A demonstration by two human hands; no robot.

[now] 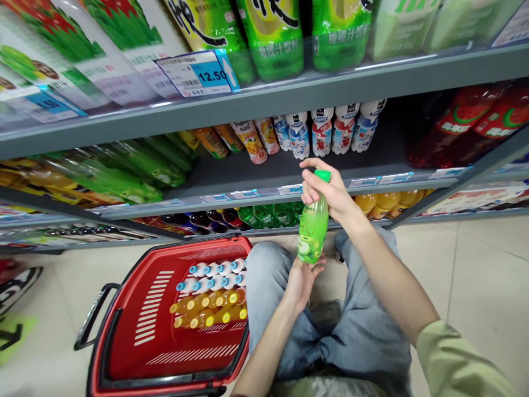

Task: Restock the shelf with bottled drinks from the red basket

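Observation:
A green juice bottle (313, 234) with apples on its label and a green cap is upright but tilted, in front of the middle shelf (264, 179). My right hand (326, 190) is closed around its neck, just under the cap. From below, my left hand (301, 278) supports the bottle's base, with its fingers partly behind it. On that shelf, beyond my right hand, stand several small white-capped milk drink bottles (322, 132). To my left, a red shopping basket (155, 253) holds rows of blue-capped white bottles (210, 284) and yellow-capped orange drink bottles (210, 311).
Overhead runs the upper shelf edge (289, 82) with large green bottles (270, 41) and cartons. Big green bottles (136, 165) lie at the middle shelf's left; red watermelon drink bottles (467, 124) are at right. The basket's black handle (97, 317) sticks out leftwards.

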